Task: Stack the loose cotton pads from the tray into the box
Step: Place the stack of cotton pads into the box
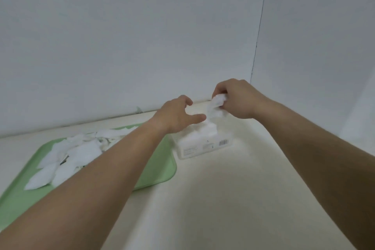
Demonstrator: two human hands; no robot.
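Nearest me, my left forearm [91, 178] and right forearm [314, 148] are stretching forward over the cream table [223, 199]. On its left side a green tray [158, 168] is carrying a scattered heap of loose cotton pads [81, 152]. Just beside the tray's far right corner, the white box [203, 146] is sitting with pads sticking out of its top. My left hand [178, 115] is hovering over the box, fingers spread and curved, gripping nothing. My right hand [237, 99] is pinching a crumpled wad of pads [217, 103] above the box.
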